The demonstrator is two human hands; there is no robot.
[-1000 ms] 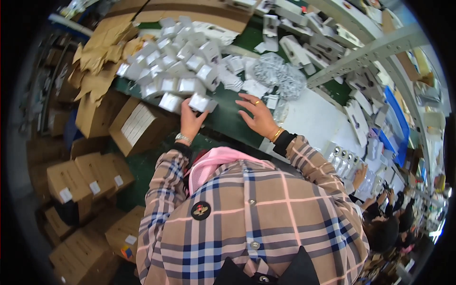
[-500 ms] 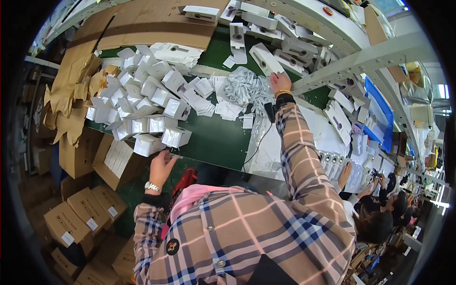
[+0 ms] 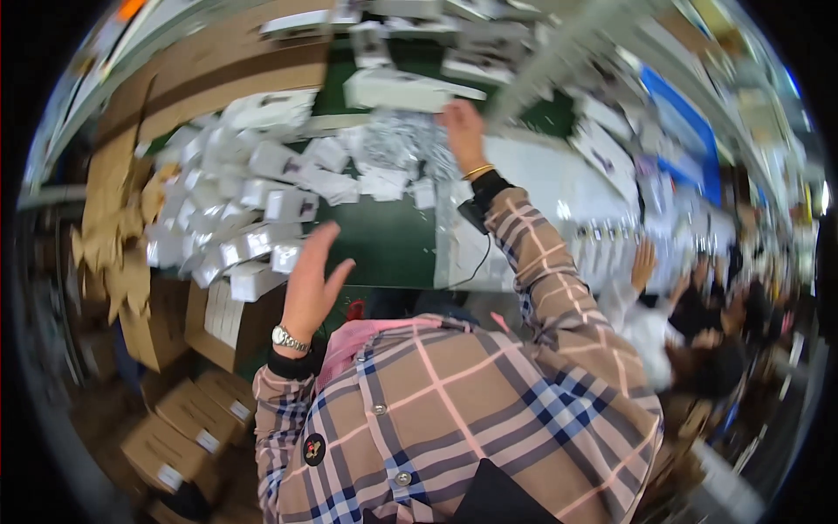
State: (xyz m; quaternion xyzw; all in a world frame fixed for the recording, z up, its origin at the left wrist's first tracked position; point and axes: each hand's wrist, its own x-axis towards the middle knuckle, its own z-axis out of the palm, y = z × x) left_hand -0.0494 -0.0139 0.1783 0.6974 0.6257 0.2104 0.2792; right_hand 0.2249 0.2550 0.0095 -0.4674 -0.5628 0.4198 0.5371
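My right hand [image 3: 463,129] is closed on the right end of a long white box [image 3: 397,91], which lies crosswise beyond a heap of bundled white cables [image 3: 397,140]. My left hand [image 3: 312,284] hovers over the near edge of the green table [image 3: 384,253], thumb and fingers apart, nothing in it. Close to its fingertips are white cartons with raised flaps [image 3: 257,281], part of a large pile on the left. Folded white leaflets [image 3: 382,182] lie between that pile and the cables. Motion blur softens much of the picture.
Brown cardboard boxes [image 3: 166,450] stand on the floor at the lower left, below crumpled brown paper [image 3: 109,236]. A metal shelf post [image 3: 567,65] slants across the upper right, near a blue tray [image 3: 685,118]. Other people [image 3: 698,358] work at the right.
My left hand has risen from the table edge and spread its fingers. My right hand now holds the long white box, which has turned from slanted to nearly crosswise. The head view has shifted.
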